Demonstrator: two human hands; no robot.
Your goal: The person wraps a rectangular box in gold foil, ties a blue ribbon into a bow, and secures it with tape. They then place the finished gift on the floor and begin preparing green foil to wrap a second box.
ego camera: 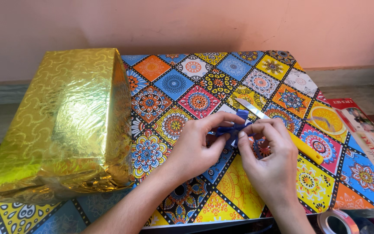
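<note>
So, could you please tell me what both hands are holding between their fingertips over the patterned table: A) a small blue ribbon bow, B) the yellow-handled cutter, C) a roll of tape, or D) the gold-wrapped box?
A: the left hand and right hand pinch a small blue ribbon bow between them, while the yellow-handled cutter lies on the table behind it and the gold-wrapped box sits untouched at the left.

One head-worn camera looks steeply down from close above the bench (pixel 195 78), facing the wall (pixel 221 26) at twelve o'clock.
</note>
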